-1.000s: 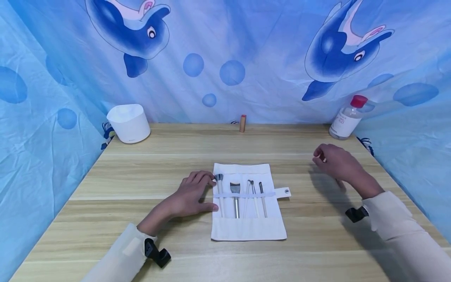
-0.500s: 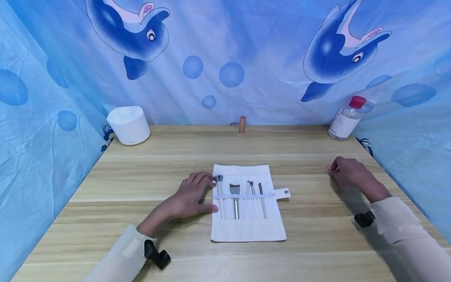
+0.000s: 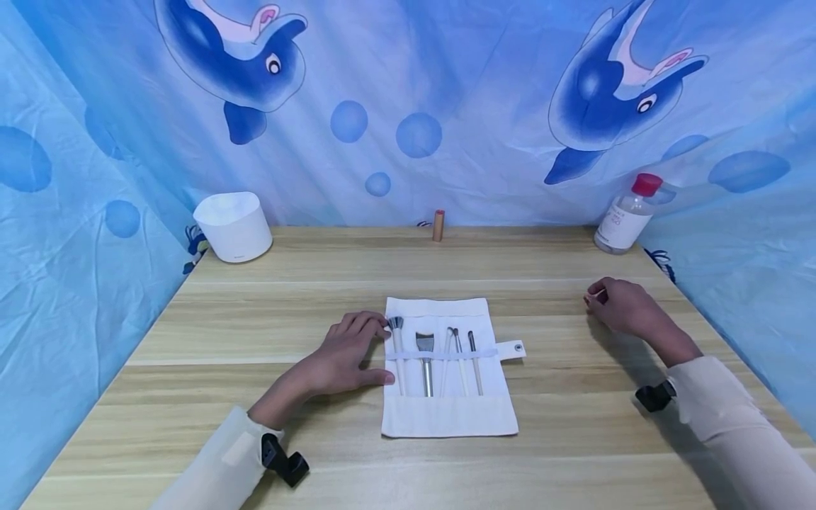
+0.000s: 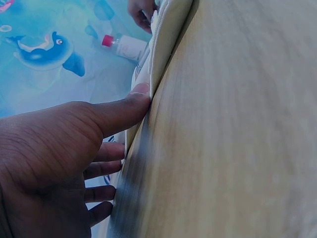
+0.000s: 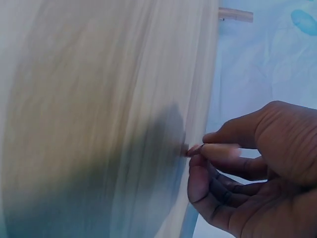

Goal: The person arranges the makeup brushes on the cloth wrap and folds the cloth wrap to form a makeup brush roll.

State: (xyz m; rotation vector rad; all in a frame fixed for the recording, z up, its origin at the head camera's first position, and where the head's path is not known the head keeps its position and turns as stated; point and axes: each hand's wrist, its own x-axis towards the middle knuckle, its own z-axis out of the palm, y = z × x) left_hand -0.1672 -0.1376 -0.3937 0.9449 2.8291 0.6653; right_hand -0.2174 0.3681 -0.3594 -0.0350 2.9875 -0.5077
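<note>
A white cloth brush roll (image 3: 446, 418) lies unrolled on the table, with several makeup brushes (image 3: 428, 365) under its strap. My left hand (image 3: 344, 354) rests at the roll's left edge with relaxed fingers. In the left wrist view the thumb (image 4: 124, 111) presses the roll's edge (image 4: 161, 49) and the other fingertips lie along it. To the right, above the table, my right hand (image 3: 627, 306) pinches a slim makeup brush (image 5: 220, 150) between thumb and fingers. The brush has a pale handle and a small reddish-brown tip; much of it is hidden by the hand in the head view.
A white cup-like container (image 3: 234, 230) stands at the back left corner. A small brown tube (image 3: 438, 225) is upright at the back middle edge, and a clear bottle with a red cap (image 3: 623, 216) at the back right. A blue dolphin curtain (image 3: 484, 156) hangs behind.
My right hand has lowered and shifted right with the makeup brush, then risen slightly back left over the last half second. My left hand stays at the roll's edge.
</note>
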